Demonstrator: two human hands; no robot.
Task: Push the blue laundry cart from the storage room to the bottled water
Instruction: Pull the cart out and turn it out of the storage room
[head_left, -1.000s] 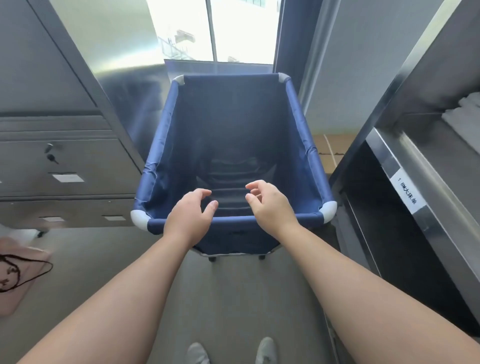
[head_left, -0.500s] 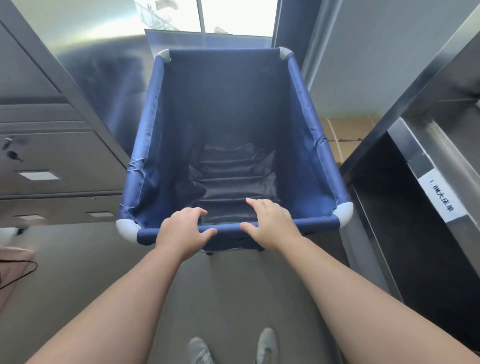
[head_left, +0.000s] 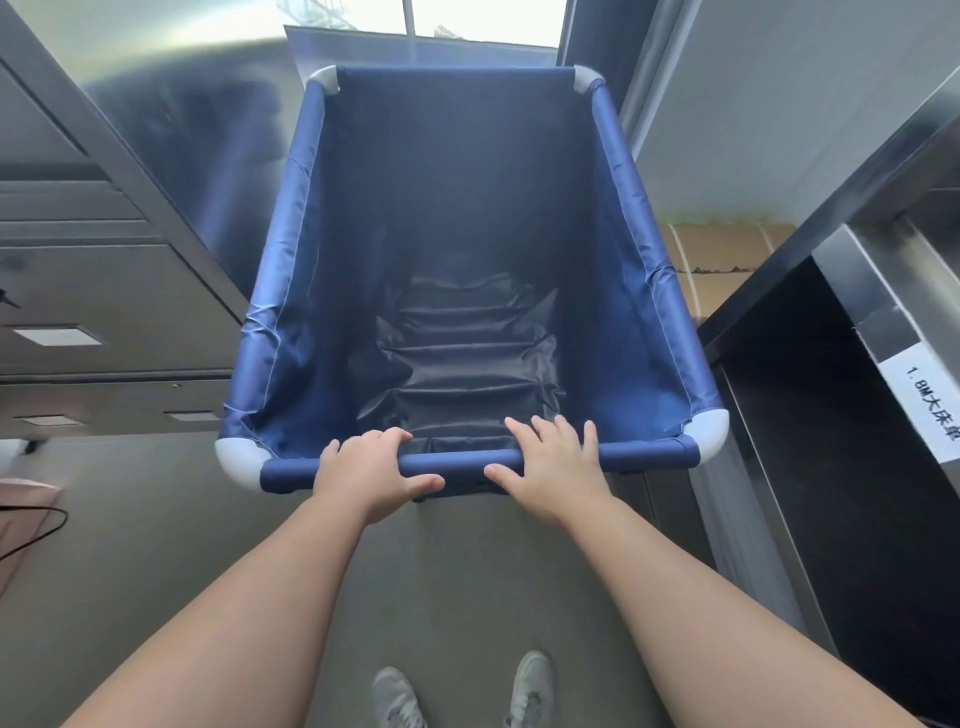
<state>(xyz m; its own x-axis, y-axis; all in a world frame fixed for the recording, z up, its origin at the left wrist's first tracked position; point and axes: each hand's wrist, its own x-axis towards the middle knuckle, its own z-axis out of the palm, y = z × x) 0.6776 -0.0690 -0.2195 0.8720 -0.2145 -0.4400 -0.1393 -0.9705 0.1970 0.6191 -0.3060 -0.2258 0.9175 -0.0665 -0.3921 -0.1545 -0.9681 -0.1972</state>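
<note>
The person stands just behind the deep blue fabric laundry cart (head_left: 467, 249), whose tube frame is sleeved in the same cloth and capped at the corners with pale grey plastic elbows, and both hands are on its near rail. The left hand (head_left: 371, 475) is wrapped round the rail with the thumb underneath, a proper grasp; the right hand (head_left: 553, 473) lies over the rail with its fingers (head_left: 545, 431) spread across the top and the thumb along the near side, a looser hold that looks more like pressing than clenching. The cart is empty, its dark lining creased at the bottom, and it sits in a narrow aisle between the grey metal cabinet with drawers (head_left: 104, 312) on the left and the stainless steel shelving (head_left: 857, 322) carrying a white label on the right. A brown cardboard box (head_left: 722, 260) rests on the floor beyond the cart's right side. No bottled water shows anywhere, so I would judge the job barely begun: the hold is made, the cart seems to be inside the storage room, and the whole push out to the water is left.
</note>
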